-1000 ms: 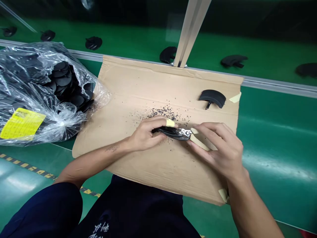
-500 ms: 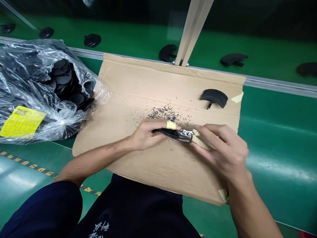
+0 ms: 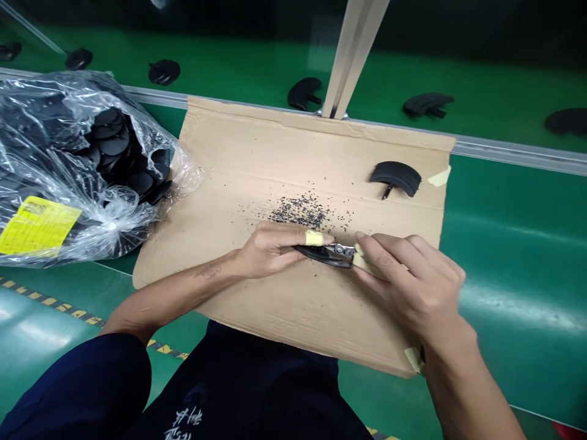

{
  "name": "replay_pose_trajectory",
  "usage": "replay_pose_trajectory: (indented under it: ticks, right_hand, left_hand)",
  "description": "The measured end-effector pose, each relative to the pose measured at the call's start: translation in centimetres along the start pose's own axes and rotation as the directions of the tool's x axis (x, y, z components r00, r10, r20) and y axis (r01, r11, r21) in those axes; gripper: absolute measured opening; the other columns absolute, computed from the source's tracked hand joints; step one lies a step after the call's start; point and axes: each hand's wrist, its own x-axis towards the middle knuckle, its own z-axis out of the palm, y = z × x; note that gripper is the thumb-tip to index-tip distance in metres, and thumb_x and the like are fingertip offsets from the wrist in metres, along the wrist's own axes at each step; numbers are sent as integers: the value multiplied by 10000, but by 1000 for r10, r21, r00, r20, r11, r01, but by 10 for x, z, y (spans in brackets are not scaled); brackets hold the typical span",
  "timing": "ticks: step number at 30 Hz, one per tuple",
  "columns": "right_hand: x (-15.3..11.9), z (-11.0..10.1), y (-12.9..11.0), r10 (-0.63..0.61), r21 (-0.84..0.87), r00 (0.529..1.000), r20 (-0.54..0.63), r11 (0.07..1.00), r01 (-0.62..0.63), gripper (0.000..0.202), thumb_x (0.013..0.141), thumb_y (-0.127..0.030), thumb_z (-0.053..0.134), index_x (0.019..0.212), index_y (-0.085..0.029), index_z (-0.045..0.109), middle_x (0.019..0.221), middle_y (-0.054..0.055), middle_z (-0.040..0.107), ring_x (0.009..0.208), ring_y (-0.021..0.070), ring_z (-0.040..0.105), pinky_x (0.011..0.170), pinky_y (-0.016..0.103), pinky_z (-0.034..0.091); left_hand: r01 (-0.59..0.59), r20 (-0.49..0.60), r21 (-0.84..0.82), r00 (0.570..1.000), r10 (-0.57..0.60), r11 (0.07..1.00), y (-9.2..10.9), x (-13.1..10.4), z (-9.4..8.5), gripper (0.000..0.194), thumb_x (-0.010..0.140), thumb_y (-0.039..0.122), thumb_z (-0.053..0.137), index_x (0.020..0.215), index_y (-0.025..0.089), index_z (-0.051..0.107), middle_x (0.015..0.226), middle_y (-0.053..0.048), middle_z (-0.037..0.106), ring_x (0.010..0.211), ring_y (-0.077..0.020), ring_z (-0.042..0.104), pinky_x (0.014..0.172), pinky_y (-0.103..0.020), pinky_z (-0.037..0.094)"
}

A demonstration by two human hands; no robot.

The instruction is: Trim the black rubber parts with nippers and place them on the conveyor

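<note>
Green shows across the table (image 3: 513,256), whose far edge runs along a metal rail (image 3: 518,157) with a post (image 3: 358,55) standing at it. Past the rail, black pieces (image 3: 164,72) sit spaced in a row. Below the table's near edge at left, a striped line (image 3: 64,310) crosses the floor (image 3: 41,342).

Cardboard (image 3: 257,311) covers the middle of the table, its near edge jutting beyond the table's own. Tape (image 3: 439,177) sticks at its far right corner, with more at the near right one. At the table's left, a clear bag (image 3: 36,153) of black discs (image 3: 114,142), bearing a yellow label (image 3: 39,225), laps over the cardboard's left edge. One curved piece (image 3: 395,176) lies near the far right corner of the cardboard, its stem toward the near edge, and dark bits (image 3: 300,209) are scattered about the middle.

Just nearer than those bits, the left hand (image 3: 270,249) has its grip pinched on a black part (image 3: 323,256); yellow wrap (image 3: 314,238) circles one finger. The right hand (image 3: 415,278) has its grip round the pale handles of pliers (image 3: 347,251), whose metal head is against the part; their tips are hidden.
</note>
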Motion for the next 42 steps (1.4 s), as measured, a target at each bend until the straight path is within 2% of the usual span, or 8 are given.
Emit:
replay_pose_trajectory:
  ticks: [5,11,14,23,27,34,39,42]
  right_hand:
    - [1,-4,-2,0,28,1000,29,1000,-1,267,944,-281,694,1211,-282,706,922,26,772,693,181,661,564,338,481]
    - [9,-3,-4,90,480,990,112,867,-133,338,933,-204,691,1266,-257,672,1118,73,763,941,209,738,764,343,613]
    - [11,-2,-4,148,564,977,154,799,-210,336,923,-212,705,1255,-259,686,1130,82,761,978,219,744,812,360,627]
    - [6,1,0,107,304,993,42,946,-114,369,903,-234,737,1259,-191,651,1040,104,744,906,221,724,749,349,603]
    - [5,4,0,87,189,995,39,977,-93,324,929,-266,707,1235,-183,637,1013,83,741,870,199,699,735,318,565]
    - [5,7,2,32,-236,999,17,971,-27,299,949,-320,667,1218,-194,633,945,72,746,821,215,597,682,350,356]
    - [6,5,3,67,-236,998,-9,970,-67,302,948,-349,656,1197,-181,627,974,85,735,866,236,558,742,364,334]
    - [5,1,6,147,-138,979,140,982,-128,292,964,-398,601,1161,-188,641,1024,98,721,931,263,562,793,381,366]
  left_hand:
    - [-25,29,12,999,24,1000,0,-1,-1,489,912,117,706,1370,280,655,1135,-60,804,1009,-172,793,855,-264,685]
    - [-29,62,36,998,27,999,3,1,-3,437,919,126,701,1347,210,675,1137,-115,799,1004,-176,790,863,-262,667]
    - [-30,44,37,999,29,999,2,2,-3,422,918,162,713,1337,193,680,1090,-122,807,936,-160,790,795,-233,653]
    - [-47,31,113,999,44,992,-2,1,-2,423,917,157,697,1338,161,651,1077,-107,798,971,-152,761,853,-266,631]
    - [-50,81,175,996,36,983,-1,3,-3,347,933,163,667,1280,161,672,991,-82,768,860,-127,718,739,-238,604]
    - [-7,55,280,998,-8,960,-1,4,-3,336,944,189,633,1280,183,650,890,-40,710,786,-136,625,706,-276,550]
    - [29,4,266,999,-31,963,-2,3,-5,291,917,136,620,1197,189,676,951,-53,734,847,-150,637,747,-292,534]
    - [61,-25,213,998,-57,975,-3,2,-5,312,904,150,648,1213,191,669,1058,-78,757,944,-170,672,822,-313,550]
